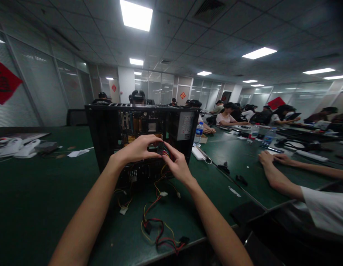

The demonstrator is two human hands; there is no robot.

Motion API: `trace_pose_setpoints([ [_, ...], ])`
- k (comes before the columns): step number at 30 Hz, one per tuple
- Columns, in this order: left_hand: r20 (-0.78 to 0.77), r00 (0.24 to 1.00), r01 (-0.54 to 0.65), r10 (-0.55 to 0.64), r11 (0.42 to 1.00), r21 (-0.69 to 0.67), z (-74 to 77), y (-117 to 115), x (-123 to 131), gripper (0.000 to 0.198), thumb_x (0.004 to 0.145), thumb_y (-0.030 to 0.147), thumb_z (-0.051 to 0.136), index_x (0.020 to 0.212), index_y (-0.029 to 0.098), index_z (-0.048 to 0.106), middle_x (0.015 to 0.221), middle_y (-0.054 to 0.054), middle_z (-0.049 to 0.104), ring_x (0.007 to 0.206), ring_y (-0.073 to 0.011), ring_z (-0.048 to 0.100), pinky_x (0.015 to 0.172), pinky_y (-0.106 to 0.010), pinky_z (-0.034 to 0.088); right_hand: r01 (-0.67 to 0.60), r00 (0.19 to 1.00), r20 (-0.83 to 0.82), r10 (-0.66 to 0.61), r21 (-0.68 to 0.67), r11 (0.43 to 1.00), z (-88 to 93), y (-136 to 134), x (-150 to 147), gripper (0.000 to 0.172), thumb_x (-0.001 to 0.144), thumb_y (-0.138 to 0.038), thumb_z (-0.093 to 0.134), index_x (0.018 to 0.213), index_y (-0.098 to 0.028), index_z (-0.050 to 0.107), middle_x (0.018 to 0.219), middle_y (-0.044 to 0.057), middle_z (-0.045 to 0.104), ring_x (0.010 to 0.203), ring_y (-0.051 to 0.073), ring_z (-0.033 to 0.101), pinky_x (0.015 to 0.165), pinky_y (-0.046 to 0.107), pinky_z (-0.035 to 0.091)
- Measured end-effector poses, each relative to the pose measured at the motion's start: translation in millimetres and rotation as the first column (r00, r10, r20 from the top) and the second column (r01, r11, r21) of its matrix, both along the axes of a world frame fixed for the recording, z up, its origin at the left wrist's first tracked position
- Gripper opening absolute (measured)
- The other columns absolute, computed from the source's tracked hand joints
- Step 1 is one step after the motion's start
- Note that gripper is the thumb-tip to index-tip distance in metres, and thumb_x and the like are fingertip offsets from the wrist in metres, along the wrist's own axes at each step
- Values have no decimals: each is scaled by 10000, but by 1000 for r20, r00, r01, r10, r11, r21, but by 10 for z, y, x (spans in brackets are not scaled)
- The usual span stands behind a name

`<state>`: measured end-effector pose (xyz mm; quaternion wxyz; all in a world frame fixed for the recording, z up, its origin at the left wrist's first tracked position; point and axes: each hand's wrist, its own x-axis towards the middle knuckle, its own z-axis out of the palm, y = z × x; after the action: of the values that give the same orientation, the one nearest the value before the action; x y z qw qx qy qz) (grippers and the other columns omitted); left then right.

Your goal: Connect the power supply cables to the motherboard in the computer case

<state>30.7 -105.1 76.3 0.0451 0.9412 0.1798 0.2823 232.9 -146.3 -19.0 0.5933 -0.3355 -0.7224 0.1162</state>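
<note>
An open black computer case (105, 129) stands upright on the green table (35, 199), its motherboard facing me. My left hand (138, 149) and my right hand (175, 162) meet in front of the open side. Both pinch a black power connector (161, 149) with coloured wires. Red, yellow and black cables (157, 221) trail from the case down across the table toward me, ending in several small plugs.
White cloth-like items and papers (19, 147) lie at the far left. A seated person's forearms (282, 173) rest on the table to my right. Water bottles (198, 133), a white power strip (199, 153) and small black parts (240, 180) sit beyond. Several people sit at far tables.
</note>
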Motion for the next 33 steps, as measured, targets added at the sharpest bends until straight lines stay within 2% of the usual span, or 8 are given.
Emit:
trace_pose_setpoints([
  [5,-34,999,-20,20,1000,2,-12,40,-29,471,848,444,722,1233,189,631,1187,-99,684,1094,-247,644,952,-359,493,7,987,159,-13,35,999,27,48,134,479,997,-356,515,1446,-190,536,1370,115,628,1242,225,607,1086,389,471],
  [10,-47,998,-41,39,998,-57,9,48,-86,498,825,425,747,1233,165,627,1175,-95,692,1048,-232,654,913,-333,510,123,920,328,-213,275,954,64,323,350,446,1035,-265,394,1461,-190,500,1358,139,600,1265,216,573,1102,411,464],
  [13,-44,998,-39,35,996,-75,-3,75,-99,484,830,398,744,1235,161,629,1193,-104,695,1057,-232,659,921,-336,516,29,816,514,-264,420,907,114,486,372,403,1032,-250,411,1399,-217,575,1456,130,527,1369,234,480,1139,431,435],
  [17,-6,999,-52,51,997,-52,-61,174,-105,505,831,358,747,1278,166,611,1240,-118,687,1117,-245,651,979,-376,511,-110,720,633,-285,509,854,232,601,290,370,1041,-230,386,1285,-216,664,1363,112,602,1272,236,554,1103,436,467],
  [20,103,989,-103,104,995,-20,-112,264,-111,526,836,360,746,1295,159,586,1199,-112,694,1056,-228,671,932,-366,543,-17,699,640,-319,461,887,340,624,186,371,1047,-235,375,1277,-190,663,1248,134,645,1170,242,598,1035,421,504],
  [22,163,976,-157,147,986,48,-146,318,-109,415,870,345,709,1228,157,617,1141,-100,702,1016,-216,679,906,-355,553,89,670,655,-349,395,914,421,613,102,365,1048,-231,374,1285,-188,648,1221,145,641,1125,243,607,987,399,517],
  [27,209,943,-308,259,917,252,-256,472,-91,276,927,239,597,1187,166,655,1181,-114,707,1090,-238,675,977,-395,539,294,594,703,-392,264,919,605,606,-111,370,1048,-219,358,1328,-219,601,1219,121,609,1048,224,641,866,309,532],
  [33,156,884,-467,441,856,223,-380,584,-84,272,929,222,562,1166,201,696,1185,-97,735,1086,-257,699,971,-399,546,345,570,755,-324,138,928,444,876,-210,389,1006,-158,381,1319,-227,602,1235,114,602,994,221,679,810,302,536],
])
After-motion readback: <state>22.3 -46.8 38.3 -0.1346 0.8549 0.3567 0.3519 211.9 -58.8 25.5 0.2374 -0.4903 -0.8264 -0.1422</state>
